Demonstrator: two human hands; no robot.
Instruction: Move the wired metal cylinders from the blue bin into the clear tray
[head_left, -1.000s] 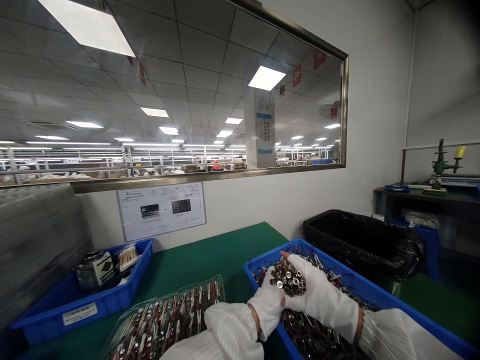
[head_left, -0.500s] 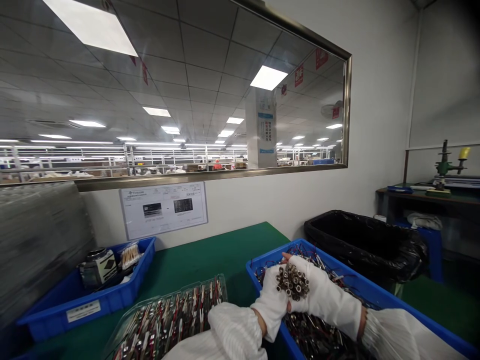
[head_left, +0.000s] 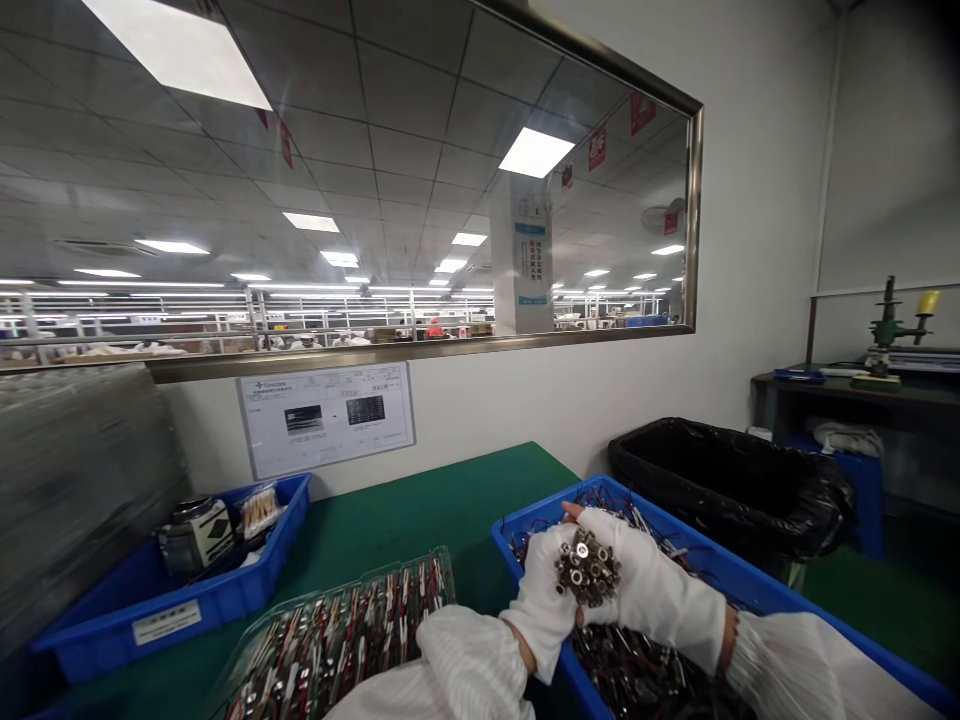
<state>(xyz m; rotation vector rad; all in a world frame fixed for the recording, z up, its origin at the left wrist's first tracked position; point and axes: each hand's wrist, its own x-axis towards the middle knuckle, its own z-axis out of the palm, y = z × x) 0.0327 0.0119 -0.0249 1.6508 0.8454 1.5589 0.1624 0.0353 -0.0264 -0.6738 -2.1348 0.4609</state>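
Observation:
Both my hands wear white fingerless gloves and meet around a bundle of small metal cylindrical parts (head_left: 587, 567), whose round, hollow-looking ends face me. My left hand (head_left: 544, 590) wraps the bundle from the left. From the right, my right hand (head_left: 637, 585) closes on the same bundle, a bare thumb tip showing at the top. Most fingers are hidden behind the parts. Directly below is a blue bin (head_left: 757, 575) full of similar parts with red and dark wires. To the left, a clear plastic tray (head_left: 448, 575) holds rows of wired parts.
A blue tray (head_left: 247, 590) with a dark bottle (head_left: 196, 535) and a bag of cotton swabs (head_left: 261, 510) stands left on the green table (head_left: 450, 490). A black-lined waste bin (head_left: 727, 490) is beyond the blue bin. A paper sheet (head_left: 327, 420) hangs on the wall under a window.
The bundle has turned slightly between my hands, so its metal ends catch the light differently. Both hands stay in nearly the same place.

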